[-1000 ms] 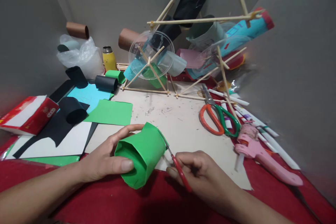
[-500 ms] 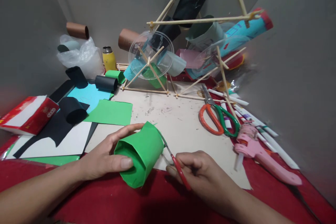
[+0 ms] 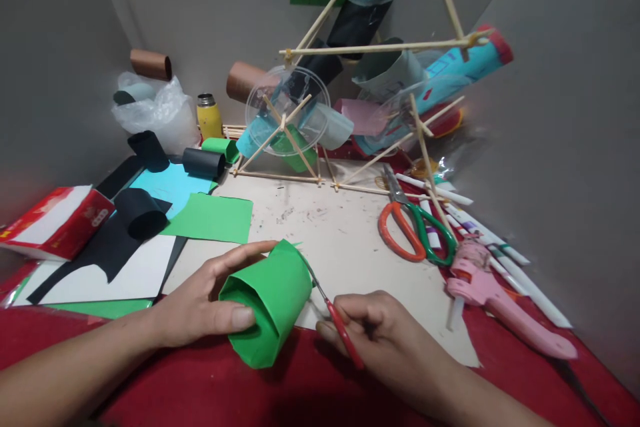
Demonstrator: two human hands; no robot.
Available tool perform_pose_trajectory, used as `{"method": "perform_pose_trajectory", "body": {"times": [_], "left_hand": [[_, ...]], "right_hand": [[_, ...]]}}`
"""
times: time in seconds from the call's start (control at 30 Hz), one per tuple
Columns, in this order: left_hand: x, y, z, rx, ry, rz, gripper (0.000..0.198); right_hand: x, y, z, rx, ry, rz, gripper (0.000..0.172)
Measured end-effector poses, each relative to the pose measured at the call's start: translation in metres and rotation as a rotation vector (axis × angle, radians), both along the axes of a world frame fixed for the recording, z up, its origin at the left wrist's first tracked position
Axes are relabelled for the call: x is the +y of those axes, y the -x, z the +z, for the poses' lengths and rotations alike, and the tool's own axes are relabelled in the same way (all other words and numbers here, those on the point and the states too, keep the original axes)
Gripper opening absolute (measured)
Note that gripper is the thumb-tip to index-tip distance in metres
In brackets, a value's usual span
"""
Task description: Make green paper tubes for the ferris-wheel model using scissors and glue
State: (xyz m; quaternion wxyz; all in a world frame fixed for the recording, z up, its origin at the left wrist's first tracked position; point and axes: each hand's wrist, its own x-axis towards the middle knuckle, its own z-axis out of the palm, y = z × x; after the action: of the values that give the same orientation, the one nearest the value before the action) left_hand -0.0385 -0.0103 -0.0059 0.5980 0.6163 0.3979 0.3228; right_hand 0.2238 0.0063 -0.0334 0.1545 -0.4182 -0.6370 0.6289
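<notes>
My left hand (image 3: 205, 300) is wrapped around a rolled tube of green paper (image 3: 267, 303) held just above the red cloth, thumb in front and fingers behind. My right hand (image 3: 387, 337) grips small red-handled scissors (image 3: 334, 320), whose blades reach the tube's far edge. The blade tips are partly hidden by the paper.
A tan board (image 3: 340, 240) lies ahead with a stick-and-paper-roll structure (image 3: 360, 80) at its back. Large orange-green scissors (image 3: 413, 227), a pink glue gun (image 3: 495, 297) and glue sticks lie right. Green, blue, black and white sheets (image 3: 150, 233), a tissue box (image 3: 55, 220) and a yellow bottle (image 3: 209, 117) sit left.
The view has tilted slightly, so everything sits a little lower. Both hands keep their hold; the scissors stay at the tube's edge with barely any shift.
</notes>
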Motion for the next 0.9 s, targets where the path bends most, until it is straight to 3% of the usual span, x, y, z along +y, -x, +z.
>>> {"method": "perform_pose_trajectory", "body": {"times": [0.2, 0.37, 0.5, 0.73, 0.9], "left_hand": [[0.000, 0.001, -0.004, -0.076, 0.113, 0.034, 0.088], [-0.006, -0.007, -0.013, -0.375, 0.307, -0.018, 0.099], [-0.009, -0.013, -0.018, -0.501, 0.357, -0.006, 0.102], [-0.010, -0.010, -0.012, -0.383, 0.250, 0.139, 0.089], [-0.010, -0.007, -0.010, -0.217, 0.125, 0.092, 0.081]], "right_hand": [[0.003, 0.002, 0.003, -0.051, -0.060, -0.013, 0.059], [0.005, 0.003, 0.004, -0.068, -0.085, -0.024, 0.060], [0.005, 0.003, 0.003, -0.048, -0.104, -0.022, 0.060], [0.005, 0.006, 0.005, -0.069, -0.084, -0.008, 0.060], [0.005, 0.007, 0.006, -0.098, -0.070, -0.024, 0.057]]}}
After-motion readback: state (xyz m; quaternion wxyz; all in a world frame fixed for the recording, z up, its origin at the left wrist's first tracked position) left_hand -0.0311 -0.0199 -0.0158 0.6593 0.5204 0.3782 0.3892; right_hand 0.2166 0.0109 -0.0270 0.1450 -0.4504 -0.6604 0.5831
